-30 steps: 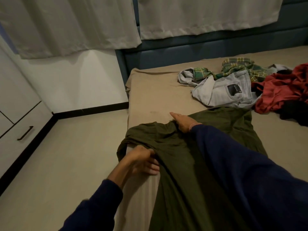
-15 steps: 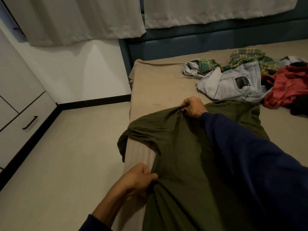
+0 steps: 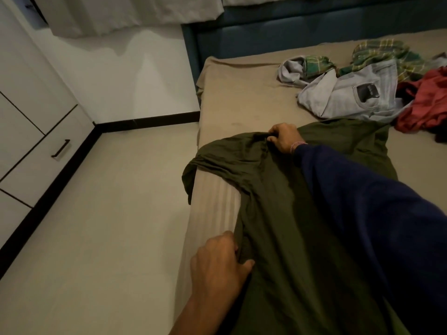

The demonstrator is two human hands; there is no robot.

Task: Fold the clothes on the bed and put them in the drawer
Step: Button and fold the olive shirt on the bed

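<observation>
A dark olive green shirt lies spread along the near left edge of the bed, one sleeve hanging over the side. My left hand grips the shirt's left edge low in the view. Farther up, my right hand grips bunched cloth at the shirt's top, by the shoulder. A pile of unfolded clothes lies at the far right: a light grey garment, a green plaid one and a red one. White drawers with a dark handle stand at the left.
Beige floor runs between the bed and the drawers. A dark blue headboard backs the bed, with pale curtains hanging above. A black skirting line runs along the wall and cabinet base.
My left hand slid down the shirt's left edge toward me. My right hand went from lying flat on the shirt top to gripping it. The view shifted right and closer.
</observation>
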